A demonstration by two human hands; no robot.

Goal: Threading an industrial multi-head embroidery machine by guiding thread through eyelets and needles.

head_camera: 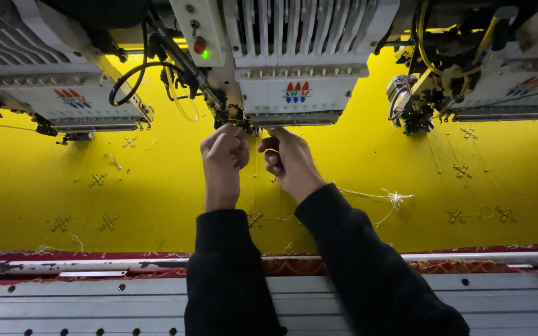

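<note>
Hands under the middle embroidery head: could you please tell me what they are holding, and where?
Cannot be told: both hands, left and right, pinch at the white embroidery head's needle area; anything between the fingers is too fine to see.

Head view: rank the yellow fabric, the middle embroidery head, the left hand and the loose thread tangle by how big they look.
1. yellow fabric, which spans the frame.
2. middle embroidery head.
3. left hand; being nearer the camera may enlarge it.
4. loose thread tangle, the smallest.

above: embroidery heads [300,93] block | below: yellow cloth [157,186] open | near: rail [481,258]
</note>
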